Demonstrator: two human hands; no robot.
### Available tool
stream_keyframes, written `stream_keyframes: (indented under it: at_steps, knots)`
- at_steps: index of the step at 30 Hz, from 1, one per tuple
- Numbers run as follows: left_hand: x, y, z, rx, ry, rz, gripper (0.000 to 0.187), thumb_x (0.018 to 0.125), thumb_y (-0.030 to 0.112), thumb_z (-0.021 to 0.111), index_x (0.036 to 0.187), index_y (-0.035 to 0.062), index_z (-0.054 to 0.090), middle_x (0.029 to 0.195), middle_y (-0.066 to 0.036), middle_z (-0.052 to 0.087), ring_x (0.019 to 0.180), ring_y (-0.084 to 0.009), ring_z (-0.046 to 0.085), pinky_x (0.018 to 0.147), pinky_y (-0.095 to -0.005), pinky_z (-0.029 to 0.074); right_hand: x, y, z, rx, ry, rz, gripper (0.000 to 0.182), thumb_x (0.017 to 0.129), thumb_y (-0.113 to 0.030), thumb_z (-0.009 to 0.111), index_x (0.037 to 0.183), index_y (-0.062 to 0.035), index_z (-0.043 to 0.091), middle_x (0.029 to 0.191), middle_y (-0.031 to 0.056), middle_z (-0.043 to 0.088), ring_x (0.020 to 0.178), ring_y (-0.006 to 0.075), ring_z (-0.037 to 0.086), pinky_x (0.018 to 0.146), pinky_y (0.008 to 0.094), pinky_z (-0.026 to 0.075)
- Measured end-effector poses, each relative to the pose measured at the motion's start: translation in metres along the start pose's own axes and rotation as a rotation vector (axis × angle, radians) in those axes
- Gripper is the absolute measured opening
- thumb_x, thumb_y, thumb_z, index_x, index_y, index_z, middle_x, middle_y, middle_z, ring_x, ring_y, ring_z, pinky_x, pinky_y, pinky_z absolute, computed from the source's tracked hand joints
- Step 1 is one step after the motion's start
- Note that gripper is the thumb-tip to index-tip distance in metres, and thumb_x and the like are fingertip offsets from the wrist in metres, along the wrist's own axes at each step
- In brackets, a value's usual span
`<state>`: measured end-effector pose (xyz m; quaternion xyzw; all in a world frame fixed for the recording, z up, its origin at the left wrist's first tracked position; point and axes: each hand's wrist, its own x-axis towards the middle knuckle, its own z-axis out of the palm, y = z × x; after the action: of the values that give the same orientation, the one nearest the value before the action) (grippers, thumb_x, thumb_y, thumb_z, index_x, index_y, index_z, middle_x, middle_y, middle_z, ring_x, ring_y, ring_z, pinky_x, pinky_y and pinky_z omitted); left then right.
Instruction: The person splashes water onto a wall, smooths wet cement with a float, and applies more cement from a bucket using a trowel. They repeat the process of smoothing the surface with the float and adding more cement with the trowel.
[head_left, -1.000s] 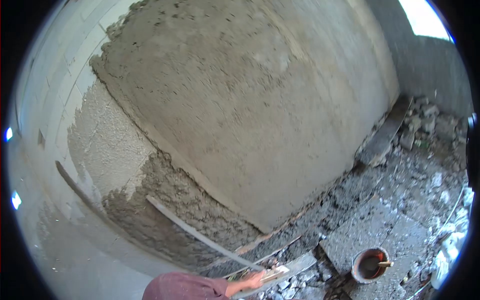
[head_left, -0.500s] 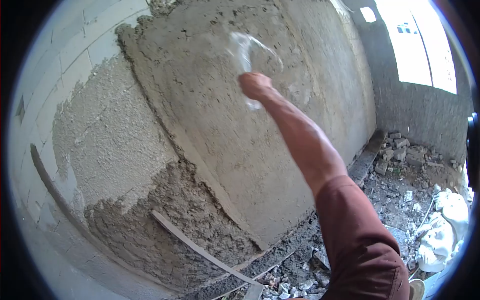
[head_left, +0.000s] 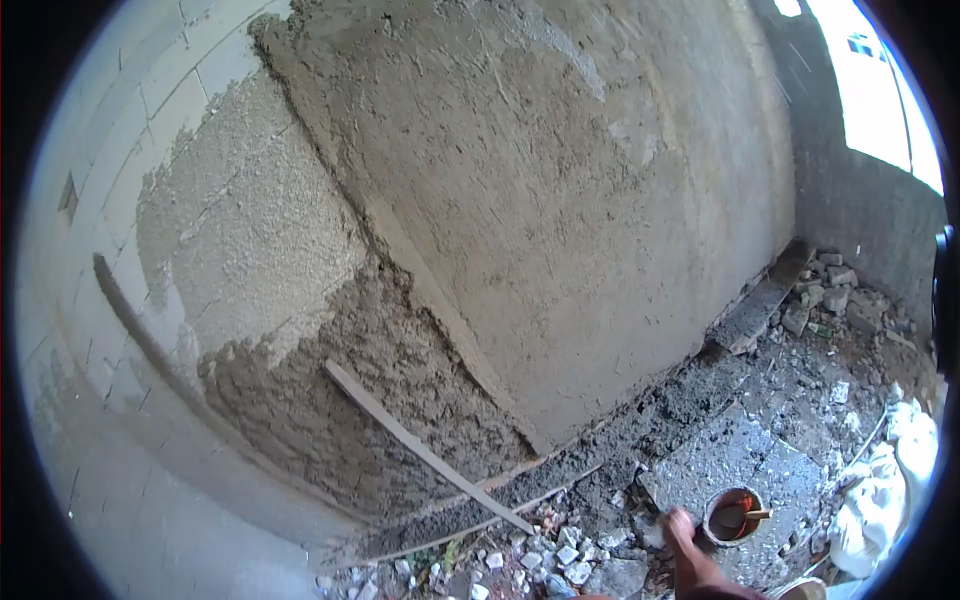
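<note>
Just left of the bucket (head_left: 728,541), the right hand (head_left: 683,530), low and blurred. Too unclear to say if gripping anything or loose. Left hand out of clear sight. Under the bucket, a flat slab (head_left: 700,470), likely good for stopping a tip-over. Across the bucket's right rim, a wooden handle (head_left: 760,514), maybe left poking out for easy grabbing. Bucket close to the fingers, just to the right, seemingly not touching. Farther left of the bucket, broken stones (head_left: 568,556); right of the bucket, white bags (head_left: 872,520). Well left of the bucket, a long grey strip (head_left: 430,457), seemingly leaning on rough mud (head_left: 300,425), perhaps to stay handy. Above the bucket, a big muddy wall (head_left: 550,260). Farthest, up and right of the bucket, a bright window (head_left: 870,95).
</note>
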<state>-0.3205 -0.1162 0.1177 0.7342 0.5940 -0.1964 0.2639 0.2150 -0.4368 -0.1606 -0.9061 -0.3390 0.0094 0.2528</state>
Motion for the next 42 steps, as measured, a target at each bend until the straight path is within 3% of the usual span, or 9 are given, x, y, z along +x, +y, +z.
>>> stream_keyframes:
  at_steps: [2, 8, 14, 17, 21, 26, 29, 33, 42]
  knots:
    - [-0.028, -0.006, 0.02, -0.001, 0.014, -0.033, 0.075, 0.069, 0.029, 0.066, 0.133, 0.0047, 0.034, 0.116, -0.024, 0.055, 0.111, -0.0366, 0.053, 0.09, -0.0463, 0.044, -0.132, 0.043, -0.082, 0.651, 0.42, 0.465, 0.016, 0.077, -0.022, 0.06, 0.08, -0.0065, 0.061, 0.076, 0.005, 0.053, 0.067, 0.0197, 0.053, 0.068, 0.0343, 0.047]
    - [-0.003, 0.066, 0.044, 0.385, 0.256, 0.151, 0.042, 0.072, 0.033, 0.07, 0.102, 0.0061, 0.06, 0.092, -0.018, 0.065, 0.085, -0.0304, 0.064, 0.069, -0.0429, 0.049, -0.375, 0.195, -0.216, 0.037, 0.163, 1.17, 0.012, 0.08, -0.018, 0.057, 0.081, -0.0058, 0.06, 0.07, 0.0037, 0.05, 0.063, 0.0191, 0.051, 0.063, 0.0325, 0.046]
    - [-0.034, 0.29, 0.036, 0.379, 0.152, 0.375, 0.061, 0.073, 0.027, 0.062, 0.128, 0.0113, 0.039, 0.107, -0.021, 0.06, 0.1, -0.0375, 0.059, 0.084, -0.0458, 0.047, -0.4, 0.275, -0.227, 0.025, 0.272, 1.184, 0.01, 0.084, -0.013, 0.054, 0.082, -0.0052, 0.059, 0.064, 0.0024, 0.047, 0.058, 0.0185, 0.049, 0.058, 0.0307, 0.046]
    - [-0.098, 0.405, 0.034, 0.335, 0.135, 0.477, 0.057, 0.075, 0.023, 0.062, 0.125, 0.0089, 0.04, 0.104, -0.022, 0.061, 0.097, -0.0379, 0.059, 0.082, -0.0475, 0.047, -0.284, 0.294, -0.146, 0.317, 0.611, 0.735, 0.009, 0.086, -0.011, 0.053, 0.082, -0.0049, 0.058, 0.061, 0.0017, 0.046, 0.056, 0.0182, 0.048, 0.055, 0.0298, 0.045]
    - [-0.099, 0.476, 0.057, 0.28, 0.273, 0.786, 0.054, 0.074, 0.018, 0.064, 0.123, 0.0065, 0.043, 0.103, -0.018, 0.059, 0.097, -0.0366, 0.057, 0.081, -0.0473, 0.044, -0.043, -0.026, -0.265, 1.374, 0.265, 0.502, 0.029, 0.09, -0.018, 0.055, 0.115, -0.0031, 0.052, 0.078, 0.0018, 0.055, 0.063, 0.0069, 0.052, 0.051, 0.0199, 0.042]
    - [-0.082, 0.517, 0.036, 0.088, 0.572, 1.186, 0.047, 0.073, 0.019, 0.065, 0.115, 0.0066, 0.047, 0.103, -0.013, 0.055, 0.1, -0.0321, 0.051, 0.081, -0.0467, 0.039, 0.113, -0.219, -0.295, 0.83, 0.488, 0.532, 0.059, 0.08, -0.036, 0.067, 0.118, 0.0047, 0.047, 0.103, 0.0263, 0.056, 0.091, 0.0368, 0.057, 0.079, 0.0423, 0.046]
    - [-0.053, 0.524, -0.031, -0.152, 0.633, 1.479, 0.041, 0.074, 0.015, 0.063, 0.112, 0.005, 0.051, 0.106, -0.014, 0.055, 0.1, -0.0321, 0.052, 0.084, -0.0445, 0.04, 0.168, -0.281, -0.313, 0.916, 0.613, 0.602, 0.061, 0.079, -0.034, 0.066, 0.118, 0.008, 0.045, 0.109, 0.0308, 0.054, 0.1, 0.0449, 0.054, 0.085, 0.0459, 0.043]
    - [-0.025, 0.476, -0.209, -0.3, 0.572, 1.736, 0.04, 0.073, 0.016, 0.069, 0.11, 0.0064, 0.054, 0.11, -0.014, 0.056, 0.105, -0.0306, 0.052, 0.089, -0.0409, 0.042, 0.242, -0.331, -0.282, 1.178, 0.654, 0.502, 0.046, 0.084, -0.022, 0.059, 0.12, 0.0031, 0.044, 0.099, 0.017, 0.057, 0.082, 0.0268, 0.058, 0.072, 0.0356, 0.048]
    - [0.044, 0.368, -0.715, 0.089, 2.206, 1.036, 0.051, 0.094, 0.032, 0.048, 0.138, 0.0084, 0.036, 0.141, -0.02, 0.034, 0.13, -0.0362, 0.033, 0.104, -0.0505, 0.027, 0.442, -0.461, -0.236, 1.517, 0.663, 0.31, 0.049, 0.087, -0.034, 0.061, 0.117, -0.004, 0.037, 0.075, 0.0052, 0.055, 0.06, 0.0148, 0.055, 0.053, 0.0308, 0.048]
